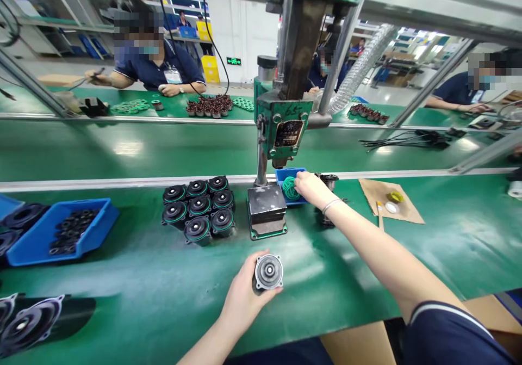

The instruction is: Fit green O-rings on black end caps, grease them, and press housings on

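Note:
My left hand [243, 298] is closed round a small round metal motor part [268, 272] with a square flange, held upright just above the green bench mat. My right hand [310, 189] reaches forward into a small blue bin [282, 174] of green rubber rings [290, 188], its fingers curled down on the rings. Between the hands stands a green hand press [285, 131] with a grey metal block [266, 204] at its base. A group of several black round parts with green rings [199, 208] stands to the left of the press.
A blue tray of black rings [57, 229] sits at the left, with larger black round parts [28, 321] near the front left edge. A brown card with small items [389, 199] lies at the right. Other people work at the far bench.

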Available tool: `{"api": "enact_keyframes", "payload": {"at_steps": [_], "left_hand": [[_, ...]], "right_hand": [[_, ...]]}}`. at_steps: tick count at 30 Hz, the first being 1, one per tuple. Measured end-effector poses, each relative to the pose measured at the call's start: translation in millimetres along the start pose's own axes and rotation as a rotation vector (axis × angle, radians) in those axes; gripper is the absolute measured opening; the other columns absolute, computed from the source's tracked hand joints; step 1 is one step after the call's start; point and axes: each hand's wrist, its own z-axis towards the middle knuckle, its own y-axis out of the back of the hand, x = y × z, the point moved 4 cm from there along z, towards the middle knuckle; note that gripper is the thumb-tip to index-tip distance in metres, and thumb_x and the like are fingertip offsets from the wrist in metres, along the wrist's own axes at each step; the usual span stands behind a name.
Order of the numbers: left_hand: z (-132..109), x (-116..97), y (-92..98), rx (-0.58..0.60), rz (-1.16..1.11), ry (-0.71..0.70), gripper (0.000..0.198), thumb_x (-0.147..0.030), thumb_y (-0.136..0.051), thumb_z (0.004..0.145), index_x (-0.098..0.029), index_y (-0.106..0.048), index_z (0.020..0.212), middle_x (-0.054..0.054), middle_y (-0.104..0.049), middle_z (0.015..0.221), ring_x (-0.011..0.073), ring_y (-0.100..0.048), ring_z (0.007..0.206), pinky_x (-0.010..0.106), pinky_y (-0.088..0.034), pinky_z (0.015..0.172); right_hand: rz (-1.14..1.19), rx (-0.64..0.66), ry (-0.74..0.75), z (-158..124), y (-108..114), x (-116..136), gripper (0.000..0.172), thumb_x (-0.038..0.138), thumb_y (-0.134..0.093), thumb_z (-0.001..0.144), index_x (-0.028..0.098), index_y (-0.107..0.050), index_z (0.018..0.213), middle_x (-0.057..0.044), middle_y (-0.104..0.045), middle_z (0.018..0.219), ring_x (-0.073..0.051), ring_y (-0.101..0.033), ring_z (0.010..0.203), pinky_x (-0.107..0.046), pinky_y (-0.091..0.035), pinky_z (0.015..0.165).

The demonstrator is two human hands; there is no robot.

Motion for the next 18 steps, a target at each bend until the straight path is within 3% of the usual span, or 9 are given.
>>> {"api": "enact_keyframes", "payload": {"at_steps": [6,9,12,15,18], "left_hand": [[-1,0,-0.5,0.001,0.007,-0.010,0.060,-0.024,-0.080,0.072,-0.025,-0.050,0.124,0.008,-0.062,0.135,0.0295,-0.059,0.124,0.048,-0.044,0.107],[-1,0,-0.1,0.029,0.027,-0.005,0.059,-0.024,-0.080,0.073,-0.025,-0.049,0.124,0.009,-0.061,0.135,0.0300,-0.058,0.127,0.049,-0.043,0.109],[-4,1,4.0,0.029,0.005,-0.070,0.076,-0.029,-0.084,0.071,-0.024,-0.043,0.135,0.013,-0.052,0.144,0.0320,-0.050,0.135,0.052,-0.039,0.114],[-8,-5,17.1,-0.043,-0.040,-0.279,0.084,-0.031,-0.079,0.078,-0.024,-0.031,0.147,0.016,-0.038,0.154,0.0321,-0.040,0.143,0.052,-0.038,0.117],[-8,-19,34.3,-0.131,0.053,-0.516,0.061,-0.023,-0.069,0.088,-0.025,-0.040,0.142,0.015,-0.048,0.147,0.0288,-0.047,0.138,0.050,-0.044,0.113]], "right_hand": [[0.087,-0.002,0.003,2,9,-7,0.029,0.036,-0.059,0.095,0.012,-0.062,0.110,-0.007,-0.065,0.108,-0.015,-0.064,0.099,-0.037,-0.055,0.090],[0.161,-0.041,0.005,-4,27,-15,0.019,0.029,-0.061,0.094,0.010,-0.066,0.095,-0.006,-0.067,0.095,-0.014,-0.065,0.090,-0.032,-0.054,0.086],[0.244,-0.126,0.019,-27,50,-14,0.015,0.022,-0.061,0.092,0.011,-0.068,0.086,-0.007,-0.068,0.086,-0.015,-0.064,0.083,-0.028,-0.051,0.080],[0.338,-0.223,0.104,-68,64,14,0.017,0.028,-0.058,0.095,0.014,-0.066,0.089,-0.006,-0.066,0.088,-0.014,-0.062,0.083,-0.026,-0.050,0.077],[0.532,-0.311,0.445,-115,60,67,0.016,0.027,-0.053,0.098,0.016,-0.063,0.092,-0.005,-0.065,0.090,-0.012,-0.060,0.085,-0.024,-0.050,0.077]]}}
